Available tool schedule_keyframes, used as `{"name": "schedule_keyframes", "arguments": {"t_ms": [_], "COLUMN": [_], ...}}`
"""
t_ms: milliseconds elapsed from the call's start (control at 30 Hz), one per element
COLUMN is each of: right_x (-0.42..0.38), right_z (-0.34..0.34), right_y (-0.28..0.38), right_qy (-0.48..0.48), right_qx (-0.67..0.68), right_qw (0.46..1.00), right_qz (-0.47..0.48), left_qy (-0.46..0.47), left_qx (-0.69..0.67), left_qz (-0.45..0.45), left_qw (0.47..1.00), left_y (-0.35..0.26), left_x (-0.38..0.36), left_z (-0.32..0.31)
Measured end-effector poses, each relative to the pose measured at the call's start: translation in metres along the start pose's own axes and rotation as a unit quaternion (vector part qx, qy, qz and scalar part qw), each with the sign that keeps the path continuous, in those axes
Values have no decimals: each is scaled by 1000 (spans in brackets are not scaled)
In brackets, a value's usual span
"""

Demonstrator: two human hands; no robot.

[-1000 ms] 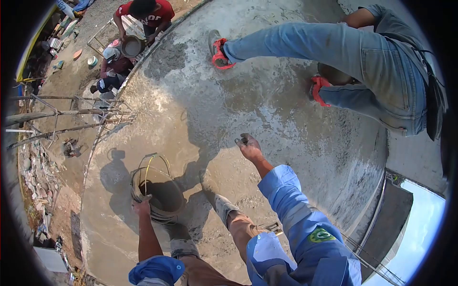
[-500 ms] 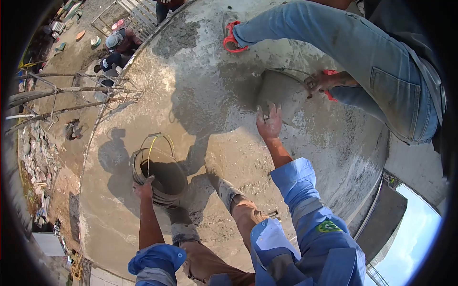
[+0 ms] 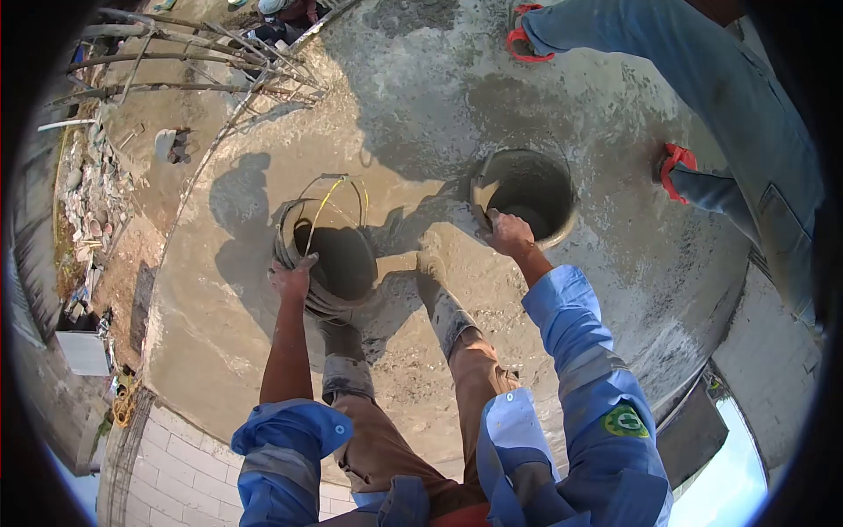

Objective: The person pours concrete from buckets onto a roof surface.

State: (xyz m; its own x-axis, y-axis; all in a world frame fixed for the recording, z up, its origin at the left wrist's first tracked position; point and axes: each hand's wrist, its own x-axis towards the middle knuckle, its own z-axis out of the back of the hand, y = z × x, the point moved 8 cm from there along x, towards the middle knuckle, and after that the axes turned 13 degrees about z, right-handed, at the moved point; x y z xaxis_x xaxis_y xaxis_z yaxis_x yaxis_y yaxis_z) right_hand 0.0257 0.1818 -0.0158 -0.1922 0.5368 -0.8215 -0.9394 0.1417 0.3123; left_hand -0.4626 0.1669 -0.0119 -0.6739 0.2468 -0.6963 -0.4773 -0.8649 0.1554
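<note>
My left hand is closed on the near-left rim of a cement-smeared bucket, which looks like several nested together. Its wire handle with a yellow strip stands up over the mouth. To the right, my right hand grips the near-left rim of a second grey bucket, its dark mouth facing up. Some fingers of both hands are hidden behind or inside the rims. Wet cement coats the slab beneath both buckets.
A co-worker's jeans-clad leg and red footwear are at the upper right. Wooden poles lean at the slab's upper left edge, with people beyond. Rubble lies at left; a block wall borders the bottom.
The second bucket went from tipped over by the co-worker's hand to upright. That hand has let go, and my right hand has gone from open beside it to gripping its rim.
</note>
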Motion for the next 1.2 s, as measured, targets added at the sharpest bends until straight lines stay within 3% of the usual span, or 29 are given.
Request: {"name": "schedule_keyframes", "arguments": {"t_ms": [100, 167, 300, 367, 500, 567, 700, 767, 833, 900, 933, 967, 1033, 1100, 1200], "right_x": [-2, -28, -86, -105, -104, -82, -25, -7, -9, -12, -9, -6, -2, -1, 12], "right_z": [-13, 17, 33, 20, -16, -49, -114, -134, -117, -113, -117, -121, -127, -127, -154], "right_y": [3, 8, 27, 55, 146, 192, 284, 311, 333, 341, 344, 348, 341, 333, 306], "right_qy": [-46, -128, -263, -340, -356, -317, -297, -287, -264, -237, -222, -207, -206, -176, -112], "right_qx": [-81, -100, 38, 101, 323, 402, 376, 375, 390, 397, 403, 408, 362, 393, 405], "right_qw": [995, 986, 964, 933, 870, 850, 850, 847, 843, 845, 841, 836, 858, 842, 856], "right_qz": [-37, -31, -27, 64, 108, 127, 217, 245, 259, 268, 286, 302, 301, 324, 300], "left_qy": [16, 14, 18, 12, 67, 73, 31, -11, -50, 36, 100, 107, 65, 71, 71], "left_qx": [15, 10, 0, 7, 39, 27, -27, -32, -1, -138, -219, -222, -134, -46, 54], "left_qz": [-4, 15, 36, 27, 59, 61, -26, -141, -184, -124, -140, -146, -88, -91, -43], "left_qw": [1000, 1000, 999, 1000, 995, 995, 999, 989, 982, 982, 960, 958, 985, 992, 995], "left_y": [0, 5, 2, 5, 3, 9, 16, 24, 30, 40, 30, 23, 11, -9, -16], "left_x": [0, 1, -3, 1, -5, -6, 12, 44, 67, 82, 65, 52, 30, 10, 17], "left_z": [0, -2, -3, -3, 1, 1, -5, -18, -19, -16, 3, 17, 31, 31, -1]}}
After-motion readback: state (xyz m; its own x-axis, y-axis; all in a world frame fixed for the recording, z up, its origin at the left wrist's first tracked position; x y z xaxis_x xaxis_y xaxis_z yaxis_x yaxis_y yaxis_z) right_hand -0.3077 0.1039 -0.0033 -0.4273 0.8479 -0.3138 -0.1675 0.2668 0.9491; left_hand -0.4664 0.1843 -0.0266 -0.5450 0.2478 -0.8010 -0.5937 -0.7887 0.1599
